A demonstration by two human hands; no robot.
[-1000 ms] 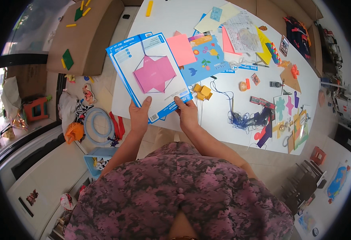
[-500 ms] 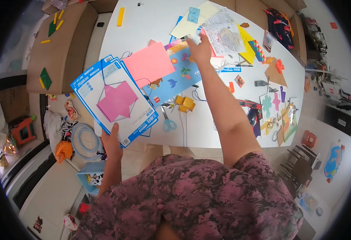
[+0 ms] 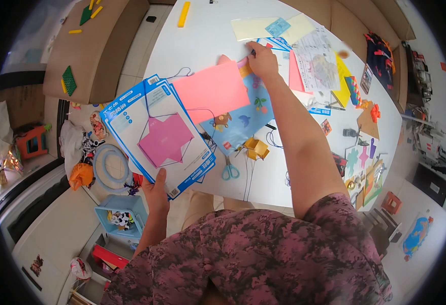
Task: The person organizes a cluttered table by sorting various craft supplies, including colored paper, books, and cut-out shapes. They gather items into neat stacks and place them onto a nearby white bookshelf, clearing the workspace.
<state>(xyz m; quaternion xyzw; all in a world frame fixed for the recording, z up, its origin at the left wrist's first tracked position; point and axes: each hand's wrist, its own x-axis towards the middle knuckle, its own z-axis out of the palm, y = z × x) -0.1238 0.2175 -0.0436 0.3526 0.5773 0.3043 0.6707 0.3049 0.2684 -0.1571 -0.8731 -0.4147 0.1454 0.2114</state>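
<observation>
My left hand [image 3: 157, 195] grips the lower edge of a stack of blue-bordered sheets [image 3: 126, 122], thumb on top. The top sheet carries a pink folded-paper shape [image 3: 166, 140] with a dark cord around it. At the far side of the table my right hand [image 3: 263, 61] has its fingers drawn together by the upper edge of a blue illustrated sheet [image 3: 241, 127]. A small dark thing shows at its fingertips, too small to name. Pink paper [image 3: 213, 91] lies over the blue sheet, beside the stack.
Light-blue scissors [image 3: 230, 171] and a yellow folded-paper piece [image 3: 256, 149] lie on the white table [image 3: 202, 40] near its front edge. Cream paper [image 3: 246, 29], a written sheet [image 3: 318, 63] and yellow paper [image 3: 341, 81] spread at the back right. A blue bin [image 3: 119, 203] stands at left.
The view has shifted, so the table sits farther right. My right hand's fingers have closed together near the blue sheet's far edge. My left hand still holds the stack.
</observation>
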